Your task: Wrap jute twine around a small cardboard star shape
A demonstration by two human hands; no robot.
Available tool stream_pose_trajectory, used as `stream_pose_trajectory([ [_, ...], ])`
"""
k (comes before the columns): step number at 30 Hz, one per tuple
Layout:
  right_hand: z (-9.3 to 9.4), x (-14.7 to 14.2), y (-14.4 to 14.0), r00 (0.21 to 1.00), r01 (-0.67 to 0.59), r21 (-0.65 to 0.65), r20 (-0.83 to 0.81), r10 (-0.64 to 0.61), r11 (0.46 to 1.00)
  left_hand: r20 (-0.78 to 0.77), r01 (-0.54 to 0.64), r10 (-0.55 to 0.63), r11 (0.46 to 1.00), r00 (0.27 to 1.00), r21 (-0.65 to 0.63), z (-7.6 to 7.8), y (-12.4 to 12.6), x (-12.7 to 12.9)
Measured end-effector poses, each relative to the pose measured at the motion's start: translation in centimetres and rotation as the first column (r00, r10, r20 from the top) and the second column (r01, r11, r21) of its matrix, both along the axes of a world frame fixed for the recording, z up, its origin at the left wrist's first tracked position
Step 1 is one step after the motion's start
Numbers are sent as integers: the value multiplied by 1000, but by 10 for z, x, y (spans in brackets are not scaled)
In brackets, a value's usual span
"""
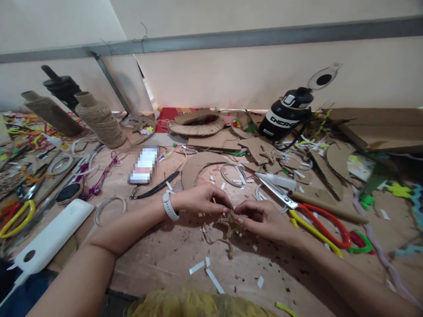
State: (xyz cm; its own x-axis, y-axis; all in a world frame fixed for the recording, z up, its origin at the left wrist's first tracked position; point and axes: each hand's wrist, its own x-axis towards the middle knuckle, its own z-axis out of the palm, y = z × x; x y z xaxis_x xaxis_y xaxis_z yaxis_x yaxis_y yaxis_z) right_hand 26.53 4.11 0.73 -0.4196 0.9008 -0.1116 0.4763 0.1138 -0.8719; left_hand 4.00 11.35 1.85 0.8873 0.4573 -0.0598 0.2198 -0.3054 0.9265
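1. Pinched between left hand [206, 199] and right hand [261, 218]: twine star [234, 223], over the table [158, 259].
2. Light, steady pressure should keep its points from bending; lay loose twine [229, 252] clear.

**Craft scraps crowd a worn brown table [172, 259]**

A phone [143, 165] lies on the tabletop, its screen blurred. Right of the phone lies a cardboard crescent [191, 169]; a black strap [158, 184] is just in front of it. Behind the phone, to its left, stands a twine spool [102, 125]. A white ring [96, 215] and a long white plastic object [53, 237] lie in front and leftward. Well to the phone's right are scissors [291, 203] and a black bottle [284, 116] among cardboard pieces [340, 158]. White paper strips [214, 281] lie forward and right.
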Motion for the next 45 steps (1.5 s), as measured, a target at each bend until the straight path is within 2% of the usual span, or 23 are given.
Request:
stream_pose_trajectory([
  [9,-8,-4,-2,998,-29,-159,-58,20,987,-14,46,-46,999,999,-10,-6,-7,3],
  [16,-10,-2,0,998,-19,-119,-58,12,993,-16,7,-7,1000,1000,6,-8,-7,3],
  [18,-13,-1,0,998,6,-120,-65,-13,993,-5,-39,40,997,999,62,-7,-5,3],
  [20,-16,0,0,997,40,-128,-62,-48,991,-9,-90,93,979,996,183,-4,-4,3],
  [24,-18,0,0,992,115,-100,-43,-120,988,-44,-118,150,897,988,427,1,-8,4],
  [28,-15,-2,-1,985,172,5,-2,-172,985,-79,-125,193,845,978,520,8,-20,6],
  [33,-12,-4,-2,980,195,108,21,-198,975,-113,-160,242,861,964,483,11,-36,10],
  [38,-11,-6,-5,973,228,122,6,-230,966,-61,-233,281,881,958,412,3,-46,14],
  [42,-10,-7,-6,965,261,116,-7,-262,958,9,-311,320,915,947,258,-8,-47,16],
  [45,-11,-7,-6,957,291,114,-37,-289,950,46,-347,346,938,937,20,-13,-45,18],
])
